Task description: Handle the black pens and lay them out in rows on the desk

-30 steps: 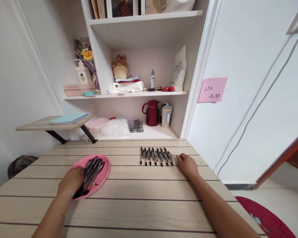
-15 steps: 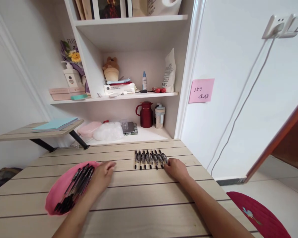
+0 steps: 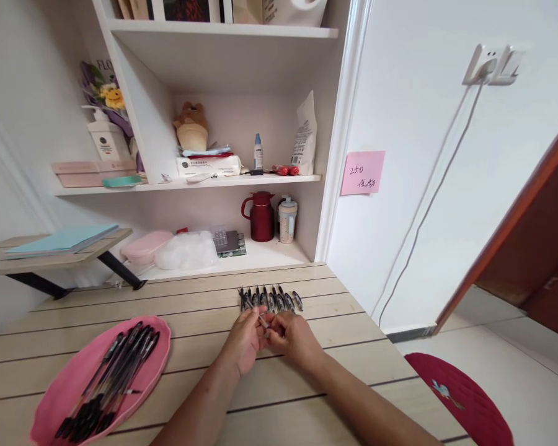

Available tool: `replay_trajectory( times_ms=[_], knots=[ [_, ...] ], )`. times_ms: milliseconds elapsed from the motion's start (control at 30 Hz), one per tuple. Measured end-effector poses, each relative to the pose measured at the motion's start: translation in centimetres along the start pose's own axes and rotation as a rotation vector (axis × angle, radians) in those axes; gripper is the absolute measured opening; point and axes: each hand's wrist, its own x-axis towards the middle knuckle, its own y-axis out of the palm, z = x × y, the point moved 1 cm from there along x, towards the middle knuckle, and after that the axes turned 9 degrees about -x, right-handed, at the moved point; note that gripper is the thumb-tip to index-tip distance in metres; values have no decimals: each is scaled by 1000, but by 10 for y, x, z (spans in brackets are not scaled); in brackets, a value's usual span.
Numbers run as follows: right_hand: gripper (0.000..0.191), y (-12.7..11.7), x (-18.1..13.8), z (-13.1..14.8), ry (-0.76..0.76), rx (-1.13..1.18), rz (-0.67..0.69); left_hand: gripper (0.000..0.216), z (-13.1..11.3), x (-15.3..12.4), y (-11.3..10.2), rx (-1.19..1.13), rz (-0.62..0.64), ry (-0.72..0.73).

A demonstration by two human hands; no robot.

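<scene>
My left hand [image 3: 246, 341] and my right hand [image 3: 291, 334] meet in front of the row of pens, both closed round one slim pen [image 3: 263, 321]. The pen slants, its dark tip pointing away and to the left, its clear barrel between the fingers; its near end is mostly hidden. Just beyond the hands lie several black pens and pen parts [image 3: 279, 300] in a row, partly covered by the fingers. A pink scalloped tray [image 3: 51, 402] at the left holds a heap of black-ended pens [image 3: 114, 378].
A shelf unit [image 3: 223, 26] stands behind the slatted table [image 3: 186, 396]. On its lowest shelf are a red jug [image 3: 262, 217] and a cup [image 3: 287, 220]. A small raised stand [image 3: 121, 235] sits at back left; a red round seat [image 3: 465, 396] is at right.
My left hand has moved right, away from beside the tray, to join my right hand. The right hand has come left and nearer me. A pen now shows between them. The camera has turned rightward.
</scene>
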Motion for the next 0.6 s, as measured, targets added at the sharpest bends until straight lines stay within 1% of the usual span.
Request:
replay_trajectory(
  times_ms=[67, 133, 200, 267, 300, 333, 400, 467, 600],
  knots=[
    [10, -1, 1, -1, -16, 11, 26, 23, 0, 1, -6, -26, -11, 18],
    [17, -8, 6, -14, 56, 18, 9, 21, -1, 1, -12, -36, -22, 34],
    [19, -18, 14, -36, 233, -20, -79, 21, -1, 1, -15, -11, -10, 44],
    [10, -27, 20, -59, 406, -108, -136, 25, 1, 3, -16, 73, 7, 80],
    [7, -29, 22, -69, 464, -138, -128, 27, 2, 4, -16, 138, 12, 112],
    [7, -30, 24, -76, 504, -159, -107, 29, 5, 6, -16, 213, 10, 149],
    [16, -27, 24, -84, 535, -189, -41, 30, 9, 9, -16, 372, 1, 218],
    [21, -21, 24, -85, 533, -232, 7, 30, 13, 11, -17, 505, 10, 263],
    [21, -8, 26, -81, 512, -324, 18, 30, 15, 13, -19, 676, 54, 320]
  ],
)
